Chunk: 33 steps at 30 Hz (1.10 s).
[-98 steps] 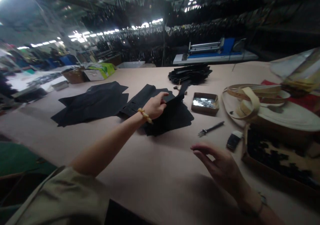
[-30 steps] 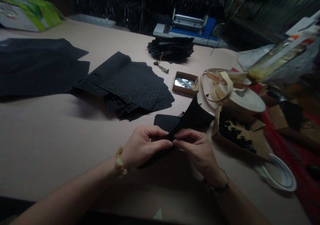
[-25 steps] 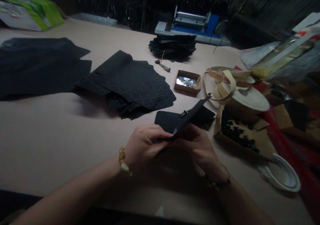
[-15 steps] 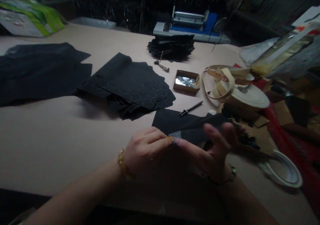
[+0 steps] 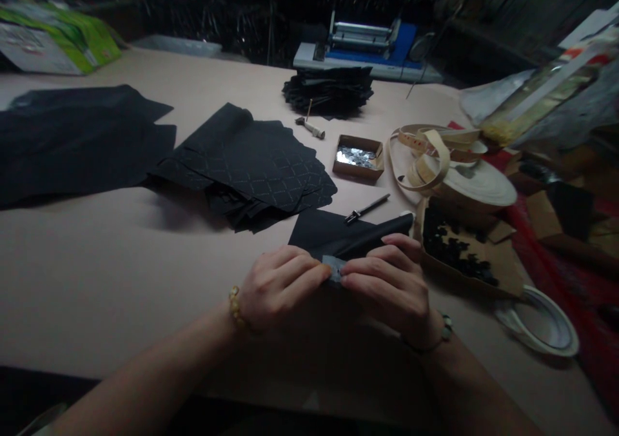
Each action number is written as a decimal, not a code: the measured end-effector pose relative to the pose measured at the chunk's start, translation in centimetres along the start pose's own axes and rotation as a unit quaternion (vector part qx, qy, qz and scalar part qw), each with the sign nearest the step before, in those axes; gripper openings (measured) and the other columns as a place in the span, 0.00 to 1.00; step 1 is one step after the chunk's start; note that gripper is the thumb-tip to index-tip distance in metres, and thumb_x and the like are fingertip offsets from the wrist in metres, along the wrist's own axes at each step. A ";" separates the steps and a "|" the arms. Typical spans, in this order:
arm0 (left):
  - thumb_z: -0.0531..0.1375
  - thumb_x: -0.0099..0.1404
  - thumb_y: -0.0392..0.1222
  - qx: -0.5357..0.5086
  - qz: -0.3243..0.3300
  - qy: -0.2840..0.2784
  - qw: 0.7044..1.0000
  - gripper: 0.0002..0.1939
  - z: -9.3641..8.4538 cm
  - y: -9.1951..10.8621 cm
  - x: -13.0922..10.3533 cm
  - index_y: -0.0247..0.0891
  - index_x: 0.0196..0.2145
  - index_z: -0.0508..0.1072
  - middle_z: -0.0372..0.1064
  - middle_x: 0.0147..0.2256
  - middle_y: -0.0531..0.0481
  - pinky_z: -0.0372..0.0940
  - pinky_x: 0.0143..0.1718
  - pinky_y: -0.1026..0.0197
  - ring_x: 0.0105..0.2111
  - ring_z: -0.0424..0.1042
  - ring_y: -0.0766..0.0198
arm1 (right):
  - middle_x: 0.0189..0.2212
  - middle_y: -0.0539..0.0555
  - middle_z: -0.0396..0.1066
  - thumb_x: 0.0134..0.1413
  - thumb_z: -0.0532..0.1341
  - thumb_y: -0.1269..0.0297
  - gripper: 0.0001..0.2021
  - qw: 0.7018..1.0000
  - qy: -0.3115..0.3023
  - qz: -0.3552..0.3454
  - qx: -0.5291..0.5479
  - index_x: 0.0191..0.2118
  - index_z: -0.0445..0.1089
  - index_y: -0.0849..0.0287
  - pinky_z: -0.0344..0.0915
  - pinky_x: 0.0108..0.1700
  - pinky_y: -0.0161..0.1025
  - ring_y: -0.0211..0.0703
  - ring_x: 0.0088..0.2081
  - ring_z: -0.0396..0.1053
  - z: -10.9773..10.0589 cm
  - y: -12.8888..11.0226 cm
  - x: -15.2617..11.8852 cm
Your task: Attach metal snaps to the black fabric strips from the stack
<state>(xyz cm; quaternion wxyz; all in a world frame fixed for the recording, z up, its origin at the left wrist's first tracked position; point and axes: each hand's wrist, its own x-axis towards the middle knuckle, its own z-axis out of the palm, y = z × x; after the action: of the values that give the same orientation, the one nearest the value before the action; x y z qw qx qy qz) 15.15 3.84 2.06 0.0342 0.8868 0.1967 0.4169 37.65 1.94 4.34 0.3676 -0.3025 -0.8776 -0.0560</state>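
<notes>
A small grey patch [image 5: 333, 269] lies at the edge of a black sheet [image 5: 314, 228], between my two hands. My left hand [image 5: 283, 284] pinches the patch's left side, fingers pressed together. From the right, my right hand [image 5: 391, 284] closes its fingers on the patch's other side. A small dark mark shows on the patch between the fingertips. Part of the black sheet curls up behind my right hand. Beyond the sheet's back edge lies a dark pen-like tool [image 5: 367, 209].
Black patterned pieces [image 5: 261, 158] lie at centre left. Behind stand a black stack [image 5: 329, 91] and a box of shiny metal bits [image 5: 358, 157]. On the right are a strap roll [image 5: 483, 181], a carton of black parts [image 5: 464, 249] and a tape roll [image 5: 546, 323].
My right hand's raised fingers have come down and closed at the patch. The black sheet's right part now curls upward. My left hand stays at the patch.
</notes>
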 end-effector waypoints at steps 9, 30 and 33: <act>0.53 0.68 0.32 0.052 0.020 -0.010 0.998 0.07 0.0 -0.2 0.0 0.34 0.40 0.70 0.72 0.30 0.47 0.65 0.35 0.60 0.31 0.68 0.62 | 0.35 0.43 0.78 0.56 0.60 0.72 0.08 1.000 0.008 0.023 0.019 0.36 0.71 0.49 0.56 0.50 0.47 0.39 0.33 0.68 0.3 -0.1 -0.2; 0.53 0.68 0.32 0.077 0.230 -0.086 0.966 0.10 -1.1 -0.9 0.1 0.35 0.32 0.73 0.68 0.25 0.51 0.59 0.27 0.61 0.25 0.64 0.67 | 0.37 0.51 0.75 0.60 0.58 0.71 0.05 0.967 -0.078 -0.005 0.242 0.32 0.64 0.56 0.61 0.43 0.45 0.40 0.35 0.66 1.3 -0.3 0.0; 0.55 0.67 0.31 0.059 0.208 -0.075 0.974 0.07 -0.8 -1.1 -0.2 0.35 0.34 0.72 0.68 0.25 0.52 0.60 0.28 0.60 0.25 0.64 0.67 | 0.35 0.52 0.74 0.60 0.56 0.71 0.06 0.956 -0.079 0.006 0.283 0.31 0.62 0.57 0.60 0.43 0.45 0.39 0.34 0.66 1.4 -0.5 -0.1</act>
<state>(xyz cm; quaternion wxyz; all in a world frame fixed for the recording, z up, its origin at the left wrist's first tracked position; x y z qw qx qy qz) 14.11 4.71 2.20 -0.0906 0.9375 0.0293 0.3346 36.61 1.95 3.30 0.3675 -0.1952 -0.8820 0.2209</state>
